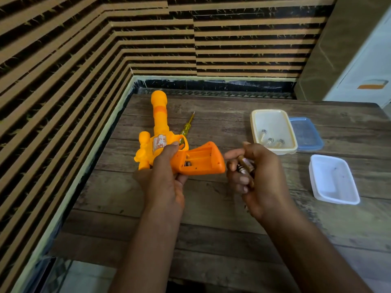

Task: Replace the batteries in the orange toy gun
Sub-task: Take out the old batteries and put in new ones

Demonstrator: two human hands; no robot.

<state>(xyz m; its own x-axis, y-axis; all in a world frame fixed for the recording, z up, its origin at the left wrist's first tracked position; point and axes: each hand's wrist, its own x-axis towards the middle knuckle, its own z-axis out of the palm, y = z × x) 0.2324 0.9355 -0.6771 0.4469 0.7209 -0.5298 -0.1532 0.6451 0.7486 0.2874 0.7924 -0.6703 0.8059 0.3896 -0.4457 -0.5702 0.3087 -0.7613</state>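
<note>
The orange toy gun [158, 132] lies over the wooden table's left part, barrel pointing away from me. My left hand [164, 176] grips its body just behind the trigger guard. The open battery compartment [200, 158] in the grip faces up, its slots look empty. Just right of the grip, my right hand [257, 176] is closed around batteries [245, 167], brownish cylinders sticking out between the fingers. A yellow-handled screwdriver [187, 126] rests on the table behind the gun, tip pointing away.
A cream plastic tub [254, 121] at the right holds three more batteries [270, 140], with a blue lid [306, 134] beside it. A white tub [349, 195] stands nearer at the far right. Striped walls close off the left and the back.
</note>
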